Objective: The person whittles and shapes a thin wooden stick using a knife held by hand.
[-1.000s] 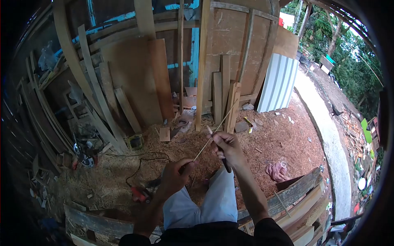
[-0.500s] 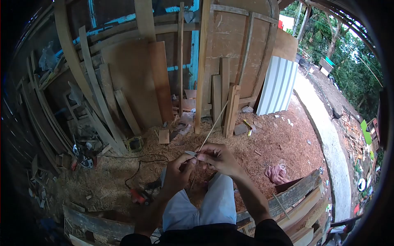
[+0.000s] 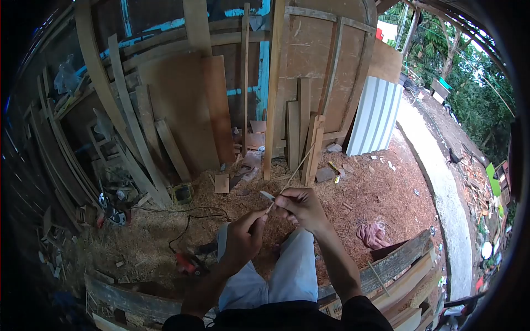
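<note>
Over the pale trousers (image 3: 292, 270), the left hand (image 3: 245, 237) is pinching the lower end of a thin stick (image 3: 298, 167) near the centre of the frame. Just beside it, the right hand (image 3: 301, 208) is gripping a knife (image 3: 267, 195), its blade pointing to the upper left. The stick is slanting up and right, above wood shavings (image 3: 359, 193) that are covering the ground. Farther off, boards (image 3: 221, 110) are leaning upright.
</note>
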{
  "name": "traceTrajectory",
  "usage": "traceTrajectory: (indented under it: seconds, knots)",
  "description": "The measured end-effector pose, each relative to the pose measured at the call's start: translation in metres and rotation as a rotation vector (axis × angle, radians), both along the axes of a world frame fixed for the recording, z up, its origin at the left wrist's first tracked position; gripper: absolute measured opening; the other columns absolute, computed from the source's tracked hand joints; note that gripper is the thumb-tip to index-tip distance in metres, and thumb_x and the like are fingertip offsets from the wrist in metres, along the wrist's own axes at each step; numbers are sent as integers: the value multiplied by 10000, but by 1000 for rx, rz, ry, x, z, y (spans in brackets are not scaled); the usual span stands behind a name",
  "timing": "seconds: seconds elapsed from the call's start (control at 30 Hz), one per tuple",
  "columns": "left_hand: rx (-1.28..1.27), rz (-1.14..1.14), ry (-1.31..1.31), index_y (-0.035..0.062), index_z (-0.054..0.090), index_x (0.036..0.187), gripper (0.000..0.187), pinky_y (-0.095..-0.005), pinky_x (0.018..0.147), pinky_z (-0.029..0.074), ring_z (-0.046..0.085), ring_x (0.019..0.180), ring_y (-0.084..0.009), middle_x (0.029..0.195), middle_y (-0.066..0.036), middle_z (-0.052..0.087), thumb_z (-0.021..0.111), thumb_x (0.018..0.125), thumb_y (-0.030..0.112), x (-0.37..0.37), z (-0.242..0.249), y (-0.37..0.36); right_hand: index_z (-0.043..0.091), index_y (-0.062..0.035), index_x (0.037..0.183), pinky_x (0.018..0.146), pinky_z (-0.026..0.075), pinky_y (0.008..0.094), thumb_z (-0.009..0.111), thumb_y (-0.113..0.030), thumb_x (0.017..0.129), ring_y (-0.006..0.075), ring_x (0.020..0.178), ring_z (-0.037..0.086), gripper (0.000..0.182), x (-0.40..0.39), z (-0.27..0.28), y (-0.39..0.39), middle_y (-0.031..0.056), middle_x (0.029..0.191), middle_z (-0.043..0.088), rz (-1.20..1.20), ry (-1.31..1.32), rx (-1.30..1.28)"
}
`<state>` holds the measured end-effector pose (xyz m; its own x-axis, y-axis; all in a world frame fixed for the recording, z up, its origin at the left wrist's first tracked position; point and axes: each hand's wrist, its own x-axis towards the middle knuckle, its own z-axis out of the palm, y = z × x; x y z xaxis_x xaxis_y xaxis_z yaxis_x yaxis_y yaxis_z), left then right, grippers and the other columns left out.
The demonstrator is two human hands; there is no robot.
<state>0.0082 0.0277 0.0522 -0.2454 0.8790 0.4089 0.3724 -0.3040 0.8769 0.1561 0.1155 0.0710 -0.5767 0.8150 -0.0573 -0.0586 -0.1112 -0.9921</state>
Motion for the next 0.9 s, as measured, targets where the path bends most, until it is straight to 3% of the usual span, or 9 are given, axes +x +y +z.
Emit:
traceTrajectory:
  seconds: [0.27, 0.33, 0.4, 0.53, 0.6, 0.7, 0.73, 0.8, 0.9]
  knots:
    - [-70, -68, 27, -12, 628, 953, 194, -228, 459, 339, 440, 522, -43, 593, -35, 529, 564, 884, 158, -7, 0, 4, 626, -22, 795, 396, 315, 182, 631, -161, 856, 29, 442, 426, 152, 0, -14, 10, -1, 574, 540, -108, -6, 19]
    - [-65, -64, 29, -10, 628, 949, 190, -228, 463, 348, 441, 523, -45, 596, -39, 531, 568, 883, 157, -9, -3, 1, 625, -28, 790, 394, 316, 187, 612, -171, 868, 32, 444, 431, 163, 3, -18, 16, -8, 568, 531, -325, -119, 210]
    - [-57, -62, 31, -8, 628, 945, 186, -228, 468, 356, 442, 524, -47, 598, -42, 534, 571, 881, 157, -14, -7, -6, 640, -35, 821, 396, 310, 191, 592, -203, 876, 35, 448, 428, 184, 26, -19, 45, -9, 572, 532, -607, -10, 163]
    - [-209, -14, 26, -1, 630, 939, 160, -236, 496, 390, 488, 547, -65, 638, -61, 580, 571, 877, 134, -25, -13, -13, 668, -42, 854, 395, 326, 197, 559, -240, 898, 38, 442, 424, 231, 39, -18, 48, -3, 597, 549, -527, -64, 215]
    - [-232, 1, 39, 1, 631, 936, 151, -237, 499, 393, 497, 552, -67, 650, -65, 591, 569, 876, 125, -22, -11, -6, 660, -40, 839, 394, 322, 196, 552, -231, 903, 38, 438, 418, 228, 19, -14, 17, -12, 589, 538, -236, -93, 133]
    - [-282, -58, 65, 4, 634, 940, 153, -231, 494, 385, 489, 550, -59, 662, -65, 604, 573, 876, 129, -14, -6, -3, 648, -48, 809, 391, 312, 191, 569, -222, 893, 37, 435, 410, 209, -3, -19, -3, -19, 586, 529, 16, -6, 55]
    - [-214, -57, 79, 3, 633, 943, 156, -226, 486, 374, 472, 542, -51, 653, -62, 597, 572, 877, 131, -13, -8, -3, 648, -48, 809, 391, 312, 191, 569, -222, 893, 37, 435, 410, 209, 0, -19, 0, -19, 586, 529, 11, 1, 49]
    - [-149, -55, 97, 2, 633, 947, 160, -222, 479, 363, 456, 535, -43, 644, -58, 591, 571, 878, 133, -15, -10, -7, 639, -45, 798, 389, 302, 183, 595, -220, 876, 34, 435, 405, 197, 15, -15, 19, -20, 590, 529, -280, 20, -28]
    - [-194, -101, 84, 0, 633, 957, 170, -226, 487, 371, 469, 542, -51, 648, -63, 595, 568, 880, 137, -19, -11, -10, 646, -31, 822, 382, 291, 178, 608, -222, 868, 29, 435, 398, 201, 22, -6, 22, -13, 595, 531, -251, 58, -29]
